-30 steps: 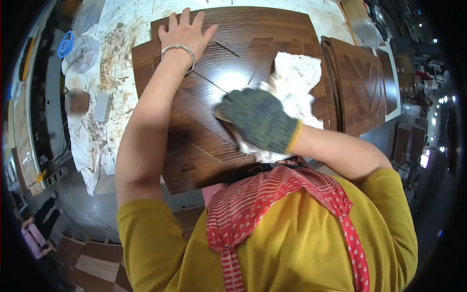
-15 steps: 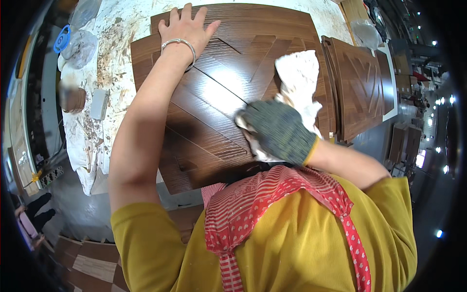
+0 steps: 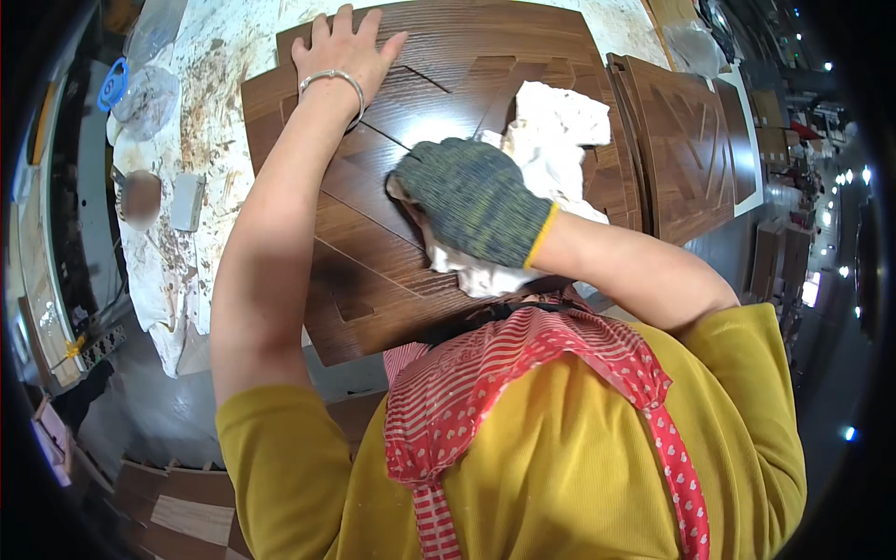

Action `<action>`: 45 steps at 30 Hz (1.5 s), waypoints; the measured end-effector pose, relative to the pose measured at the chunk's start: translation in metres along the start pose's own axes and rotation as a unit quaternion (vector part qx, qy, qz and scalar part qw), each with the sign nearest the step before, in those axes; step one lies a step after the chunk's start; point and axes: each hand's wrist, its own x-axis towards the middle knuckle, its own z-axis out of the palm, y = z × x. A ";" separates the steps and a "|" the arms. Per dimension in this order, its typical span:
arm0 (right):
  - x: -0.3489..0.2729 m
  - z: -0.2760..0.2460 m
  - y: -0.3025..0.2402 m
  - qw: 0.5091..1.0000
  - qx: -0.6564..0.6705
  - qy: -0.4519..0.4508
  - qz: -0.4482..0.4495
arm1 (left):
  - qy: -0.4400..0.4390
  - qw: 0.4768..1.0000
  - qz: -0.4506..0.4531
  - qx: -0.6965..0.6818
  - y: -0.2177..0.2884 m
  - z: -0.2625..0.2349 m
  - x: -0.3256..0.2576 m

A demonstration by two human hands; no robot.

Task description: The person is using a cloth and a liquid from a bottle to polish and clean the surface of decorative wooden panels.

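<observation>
Brown wooden panel (image 3: 369,217) lying at twelve o'clock from chest. Left arm (image 3: 271,215) stretched long, nearly straight; bare left hand (image 3: 343,58) planted at panel's eleven o'clock, palm down, fingers fanned wide, nothing held! Right arm (image 3: 644,266) bent, forearm slanting in from four o'clock; gloved right hand (image 3: 474,200) near panel's middle, knuckles up, fingers curled over bunched white cloth (image 3: 557,135), loose end spilling toward two o'clock. Fingertips tucked from sight.
</observation>
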 end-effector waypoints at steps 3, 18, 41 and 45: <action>-0.027 -0.005 -0.002 0.996 -0.025 -0.056 0.060 | -0.008 1.000 -0.005 -0.004 -0.001 0.002 0.000; -0.081 -0.044 0.014 0.991 0.090 -0.027 0.097 | -0.033 0.999 0.002 -0.031 0.001 -0.008 0.001; -0.107 -0.094 0.133 0.990 -0.031 0.087 0.109 | -0.025 0.999 0.025 -0.023 -0.003 -0.008 0.005; -0.105 -0.051 0.137 0.970 -0.100 0.207 0.080 | 0.034 0.995 0.074 -0.066 -0.014 -0.024 -0.001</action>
